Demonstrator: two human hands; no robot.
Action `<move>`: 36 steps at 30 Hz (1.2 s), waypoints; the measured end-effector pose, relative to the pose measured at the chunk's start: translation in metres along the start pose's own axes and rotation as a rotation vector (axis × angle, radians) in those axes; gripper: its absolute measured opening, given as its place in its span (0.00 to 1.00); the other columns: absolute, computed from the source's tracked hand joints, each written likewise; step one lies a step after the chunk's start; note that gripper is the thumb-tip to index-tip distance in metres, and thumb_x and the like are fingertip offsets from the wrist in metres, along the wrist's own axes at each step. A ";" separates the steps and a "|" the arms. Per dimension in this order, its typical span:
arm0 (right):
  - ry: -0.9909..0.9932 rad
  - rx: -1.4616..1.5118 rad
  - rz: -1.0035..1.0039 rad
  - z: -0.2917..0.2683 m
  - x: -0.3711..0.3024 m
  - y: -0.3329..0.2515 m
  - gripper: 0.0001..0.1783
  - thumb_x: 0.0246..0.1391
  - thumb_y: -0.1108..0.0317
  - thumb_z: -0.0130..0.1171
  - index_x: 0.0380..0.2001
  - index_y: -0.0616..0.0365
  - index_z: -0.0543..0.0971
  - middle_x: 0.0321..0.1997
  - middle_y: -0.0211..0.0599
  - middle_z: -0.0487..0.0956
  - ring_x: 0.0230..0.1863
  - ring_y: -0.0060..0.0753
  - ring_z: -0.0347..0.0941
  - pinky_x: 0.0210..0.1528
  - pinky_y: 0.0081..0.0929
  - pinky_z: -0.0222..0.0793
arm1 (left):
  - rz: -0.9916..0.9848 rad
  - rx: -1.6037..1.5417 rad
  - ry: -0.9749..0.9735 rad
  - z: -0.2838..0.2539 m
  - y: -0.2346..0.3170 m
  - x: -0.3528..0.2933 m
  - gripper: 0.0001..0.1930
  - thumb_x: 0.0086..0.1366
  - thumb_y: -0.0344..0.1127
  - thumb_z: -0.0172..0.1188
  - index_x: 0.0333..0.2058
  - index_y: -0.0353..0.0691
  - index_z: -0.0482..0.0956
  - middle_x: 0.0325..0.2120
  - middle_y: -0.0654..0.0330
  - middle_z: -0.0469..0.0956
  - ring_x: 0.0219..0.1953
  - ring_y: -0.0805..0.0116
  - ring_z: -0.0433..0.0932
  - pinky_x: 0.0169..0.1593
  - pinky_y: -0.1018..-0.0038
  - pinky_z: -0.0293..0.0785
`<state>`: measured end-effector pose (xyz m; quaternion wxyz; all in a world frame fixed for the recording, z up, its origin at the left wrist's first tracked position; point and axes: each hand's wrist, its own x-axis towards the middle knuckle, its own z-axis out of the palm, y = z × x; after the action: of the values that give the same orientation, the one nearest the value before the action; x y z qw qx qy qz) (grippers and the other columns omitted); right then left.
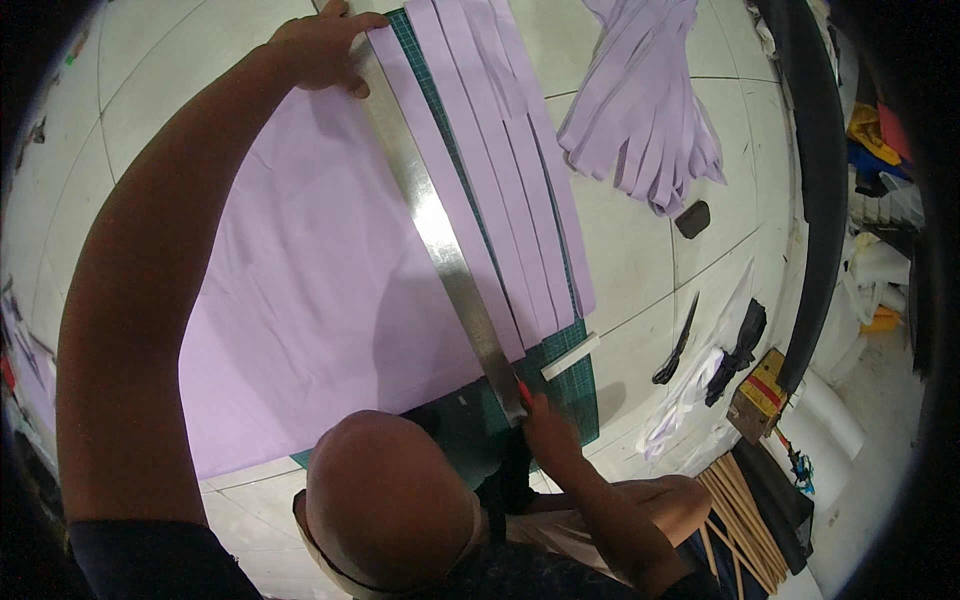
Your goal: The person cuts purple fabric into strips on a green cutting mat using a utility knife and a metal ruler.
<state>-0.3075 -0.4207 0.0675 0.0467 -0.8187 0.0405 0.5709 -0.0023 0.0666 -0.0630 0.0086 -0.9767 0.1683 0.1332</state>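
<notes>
A large sheet of lilac fabric (290, 270) lies over a green cutting mat (450, 425). On the fabric a long metal ruler (425, 205) runs slantwise from top left to lower right. My left hand (318, 48) presses on the ruler's far end with its fingers spread. Near the ruler's close end, my right hand (550, 430) is closed round a small red tool, apparently a cutter (525, 393); its blade cannot be made out. Right of the ruler lie several long cut lilac strips (500, 180), with bits of mat showing between them.
A pile of lilac strips (650, 110) lies on the tiled floor at upper right, near a dark block (691, 219). A short white bar (570, 357) rests on the mat's edge. Scissors (680, 345), a yellow box (760, 395) and wooden sticks (745, 520) lie rightward. My knee (390, 500) is in front.
</notes>
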 end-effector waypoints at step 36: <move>0.608 0.018 -0.626 -0.208 0.147 -0.323 0.15 0.61 0.68 0.49 0.46 0.66 0.67 0.42 0.61 0.81 0.46 0.61 0.79 0.49 0.52 0.73 | -0.324 -0.276 -0.037 -0.054 0.039 -0.017 0.59 0.40 0.49 0.81 0.68 0.55 0.52 0.59 0.53 0.67 0.54 0.51 0.77 0.54 0.56 0.76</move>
<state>-0.0241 -0.1272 0.0105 0.2106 -0.9219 -0.1929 0.2616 -0.0172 0.0319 -0.0056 -0.1011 -0.9802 -0.0111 0.1697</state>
